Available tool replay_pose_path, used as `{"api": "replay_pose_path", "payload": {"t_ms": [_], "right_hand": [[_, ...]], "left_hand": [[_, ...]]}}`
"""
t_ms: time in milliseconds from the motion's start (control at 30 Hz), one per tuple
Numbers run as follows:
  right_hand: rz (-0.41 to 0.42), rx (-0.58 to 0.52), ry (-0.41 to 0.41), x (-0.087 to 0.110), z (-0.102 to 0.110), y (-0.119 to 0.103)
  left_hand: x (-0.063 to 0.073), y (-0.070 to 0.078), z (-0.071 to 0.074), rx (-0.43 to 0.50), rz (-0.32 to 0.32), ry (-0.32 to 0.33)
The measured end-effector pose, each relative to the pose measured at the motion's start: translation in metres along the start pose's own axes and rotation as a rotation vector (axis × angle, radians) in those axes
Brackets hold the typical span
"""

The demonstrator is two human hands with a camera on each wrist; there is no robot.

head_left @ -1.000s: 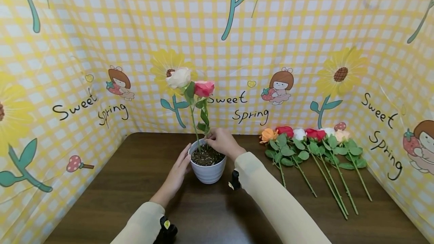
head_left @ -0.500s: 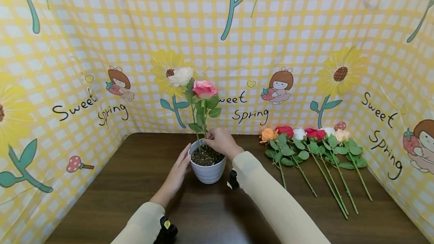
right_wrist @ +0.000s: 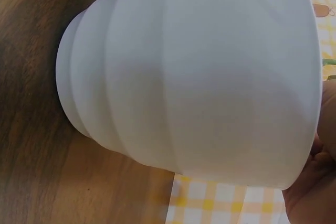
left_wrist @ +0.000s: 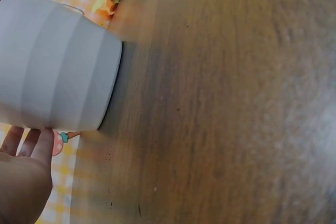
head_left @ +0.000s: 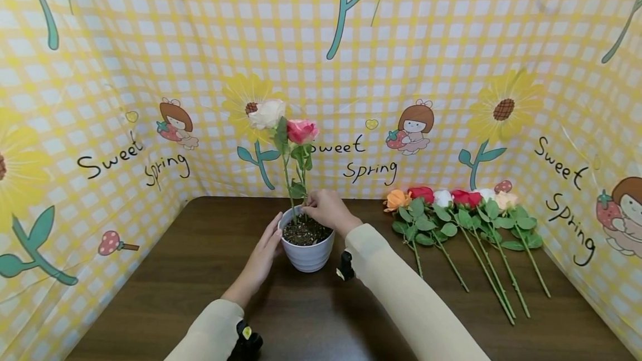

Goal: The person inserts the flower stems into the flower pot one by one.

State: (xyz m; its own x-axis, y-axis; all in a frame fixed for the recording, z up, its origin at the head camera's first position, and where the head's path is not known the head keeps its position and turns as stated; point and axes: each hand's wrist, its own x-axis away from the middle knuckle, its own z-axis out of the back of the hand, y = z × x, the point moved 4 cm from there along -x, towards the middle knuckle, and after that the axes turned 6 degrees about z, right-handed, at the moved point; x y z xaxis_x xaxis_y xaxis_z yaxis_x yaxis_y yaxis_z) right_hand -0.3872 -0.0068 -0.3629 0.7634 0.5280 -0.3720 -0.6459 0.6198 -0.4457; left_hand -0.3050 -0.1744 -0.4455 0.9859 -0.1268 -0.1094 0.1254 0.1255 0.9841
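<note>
Pink rose (head_left: 301, 132) upright at the rim of the white pot (head_left: 308, 258)
The right hand (head_left: 330, 211) pinches the rose low; the left hand (head_left: 261, 255), fingers straight, rests against the pot's side. If the loose-looking soil (head_left: 306, 234) grips poorly, the pink rose may lean once released, bumping the white rose (head_left: 268, 114) just beside it.

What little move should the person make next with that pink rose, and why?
Probably push the pink rose gently down into the soil: the right hand seems to pinch it low down, the left hand rests against the white pot, and the white rose already stands there unheld.
</note>
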Motion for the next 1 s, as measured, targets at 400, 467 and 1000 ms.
{"api": "replay_pose_path", "payload": {"t_ms": [400, 467, 1000], "right_hand": [[0.016, -0.021, -0.012, 0.0036, 0.0017, -0.0015], [0.01, -0.026, -0.021, 0.0035, 0.0022, -0.002], [0.003, -0.111, -0.054, 0.0038, 0.0039, 0.0033]], "left_hand": [[0.0003, -0.0005, -0.0004, 0.004, 0.011, -0.008], [-0.0004, -0.0005, 0.0004, 0.006, 0.007, -0.007], [0.0005, 0.0017, 0.0007, -0.011, 0.015, -0.008]]}}
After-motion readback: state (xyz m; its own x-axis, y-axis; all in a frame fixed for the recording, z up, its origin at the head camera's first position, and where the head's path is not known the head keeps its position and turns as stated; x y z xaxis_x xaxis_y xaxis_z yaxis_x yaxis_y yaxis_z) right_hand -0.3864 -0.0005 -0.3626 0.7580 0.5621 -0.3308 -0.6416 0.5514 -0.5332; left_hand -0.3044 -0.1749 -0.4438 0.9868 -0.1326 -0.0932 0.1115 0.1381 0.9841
